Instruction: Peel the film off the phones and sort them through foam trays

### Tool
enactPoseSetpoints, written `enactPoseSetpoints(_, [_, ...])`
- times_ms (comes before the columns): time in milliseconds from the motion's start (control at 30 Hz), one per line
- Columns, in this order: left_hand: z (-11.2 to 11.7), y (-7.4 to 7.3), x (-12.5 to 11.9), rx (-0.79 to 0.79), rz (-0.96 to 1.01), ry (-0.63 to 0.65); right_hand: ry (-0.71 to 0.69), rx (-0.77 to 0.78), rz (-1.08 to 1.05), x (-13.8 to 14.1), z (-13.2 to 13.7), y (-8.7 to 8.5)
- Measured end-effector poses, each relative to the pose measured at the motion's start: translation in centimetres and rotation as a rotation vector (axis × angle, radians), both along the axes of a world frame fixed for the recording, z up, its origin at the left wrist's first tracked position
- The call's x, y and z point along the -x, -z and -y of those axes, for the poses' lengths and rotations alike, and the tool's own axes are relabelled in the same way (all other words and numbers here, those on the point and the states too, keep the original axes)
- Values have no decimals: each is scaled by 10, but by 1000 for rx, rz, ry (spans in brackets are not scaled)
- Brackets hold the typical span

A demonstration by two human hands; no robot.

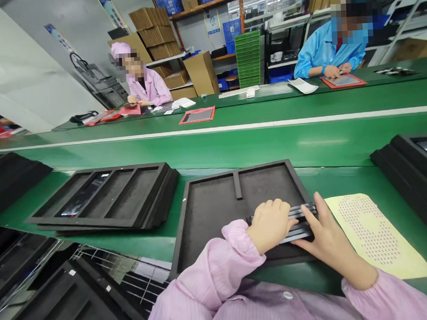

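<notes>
Through the head camera I see a green tabletop bearing, left to right, a stack of compartmented black trays, a wide black tray and a dotted yellow sheet.

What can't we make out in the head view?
All in the head view:
- Thin, flat, dark glossy pieces: exact count; partly covered by the left hand and right hand.
- Shallow black rectangular tray: part of near edge, behind pink striped sleeve.
- Yellow dotted paper sheet: individual marks too small.
- Black stacked trays, right: cut off by frame edge.
</notes>
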State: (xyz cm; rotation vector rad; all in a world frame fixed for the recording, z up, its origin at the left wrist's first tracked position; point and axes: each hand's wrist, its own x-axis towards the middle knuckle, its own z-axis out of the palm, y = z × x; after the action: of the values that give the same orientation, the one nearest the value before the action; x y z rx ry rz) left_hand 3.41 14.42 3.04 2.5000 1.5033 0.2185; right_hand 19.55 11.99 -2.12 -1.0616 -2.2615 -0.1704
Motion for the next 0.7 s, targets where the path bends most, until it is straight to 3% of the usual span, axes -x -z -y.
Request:
enactPoseSetpoints(167, [11, 1, 39, 114, 96, 103, -81, 257, 23, -15, -11, 0])
enactPoseSetpoints(333, [27, 33, 85, 323, 246, 36, -43, 441, -58, -20, -18, 8])
enactPoseSetpoints(467, [36, 56, 89, 350, 271, -113, -12, 448, -58, -11, -10, 5])
enactPoseSetpoints(700, [26, 57, 90, 304, 242, -70, -59, 252, 279, -4, -7, -8])
